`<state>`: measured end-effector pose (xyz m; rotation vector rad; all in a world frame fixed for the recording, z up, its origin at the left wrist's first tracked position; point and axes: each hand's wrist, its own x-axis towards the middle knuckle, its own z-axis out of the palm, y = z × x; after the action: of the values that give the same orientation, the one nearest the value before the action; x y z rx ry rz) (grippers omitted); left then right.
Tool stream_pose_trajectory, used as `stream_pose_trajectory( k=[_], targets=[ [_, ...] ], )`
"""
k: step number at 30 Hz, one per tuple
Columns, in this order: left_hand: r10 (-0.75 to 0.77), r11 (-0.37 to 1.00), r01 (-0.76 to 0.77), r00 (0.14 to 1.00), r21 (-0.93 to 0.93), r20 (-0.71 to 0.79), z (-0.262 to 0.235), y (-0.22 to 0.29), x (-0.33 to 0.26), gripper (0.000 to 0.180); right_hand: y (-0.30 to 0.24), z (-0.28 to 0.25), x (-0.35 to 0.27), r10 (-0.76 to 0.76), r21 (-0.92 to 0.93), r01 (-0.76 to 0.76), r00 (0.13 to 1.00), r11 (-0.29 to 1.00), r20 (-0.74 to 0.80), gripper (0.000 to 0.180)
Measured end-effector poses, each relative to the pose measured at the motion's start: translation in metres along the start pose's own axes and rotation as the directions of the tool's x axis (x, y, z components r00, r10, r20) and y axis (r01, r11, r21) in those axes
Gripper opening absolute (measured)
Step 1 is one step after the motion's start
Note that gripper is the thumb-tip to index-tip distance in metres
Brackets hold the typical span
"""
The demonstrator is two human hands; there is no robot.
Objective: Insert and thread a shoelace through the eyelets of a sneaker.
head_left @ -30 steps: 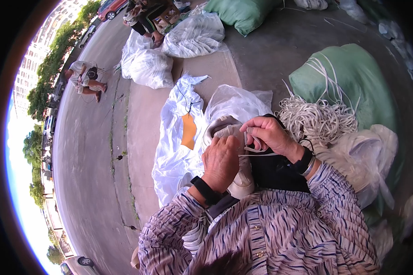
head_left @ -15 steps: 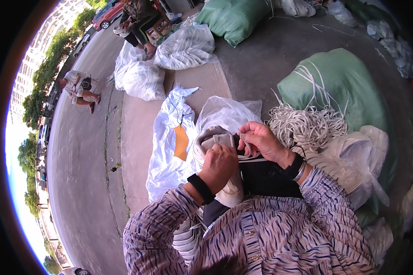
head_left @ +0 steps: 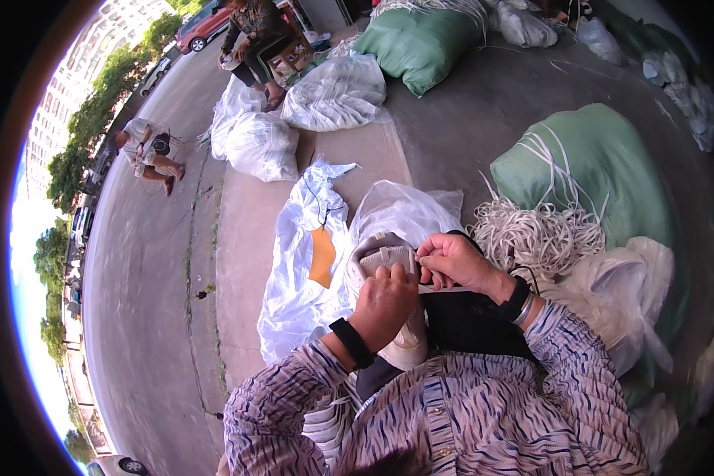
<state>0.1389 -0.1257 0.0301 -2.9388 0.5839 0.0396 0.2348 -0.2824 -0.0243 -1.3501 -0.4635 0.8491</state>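
Observation:
On my lap rests a pale beige sneaker [head_left: 408,347], its toe toward me and its opening away. My left hand [head_left: 382,309] lies over the laced part with curled fingers gripping it near the tongue; the fingertips are partly hidden. Just right of it, my right hand [head_left: 458,263] pinches a whitish shoelace at the shoe's edge. Both hands are close together, almost touching. Under the shoe, dark cloth [head_left: 484,321] covers my lap. More pale shoes [head_left: 327,428] show in part below my left forearm.
A heap of white laces [head_left: 535,238] lies beside a green sack [head_left: 591,159] on my right. Clear plastic [head_left: 408,208] lies beyond the shoe; plastic sheeting [head_left: 289,293] with an orange piece [head_left: 322,258] is to the left. Filled bags [head_left: 333,91] and two seated people are farther off.
My right hand has come down and in toward my left hand, bringing the lace close to the shoe. My left hand stays on the shoe. The whole view has shifted slightly.

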Motion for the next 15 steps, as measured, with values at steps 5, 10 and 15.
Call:
stream_pose_trajectory(
  k=[5, 10, 15],
  targets=[
    [0.043, 0.952, -0.046, 0.999, 0.301, 0.018, 0.011, 0.01, 0.004, 0.011, 0.002, -0.003, 0.002, 0.039, 0.163, -0.036, 0.999, 0.986, -0.015, 0.013],
    [0.09, 0.989, -0.083, 0.995, 0.122, -0.053, 0.011, -0.005, 0.006, 0.009, 0.005, -0.005, 0.002, 0.037, 0.192, -0.035, 0.999, 0.981, -0.011, 0.014],
    [-0.161, 0.749, 0.054, 0.982, -0.661, -0.102, 0.001, -0.038, 0.007, 0.006, 0.002, -0.004, 0.001, 0.091, 0.21, -0.078, 0.994, 0.975, -0.053, 0.015]
  ],
)
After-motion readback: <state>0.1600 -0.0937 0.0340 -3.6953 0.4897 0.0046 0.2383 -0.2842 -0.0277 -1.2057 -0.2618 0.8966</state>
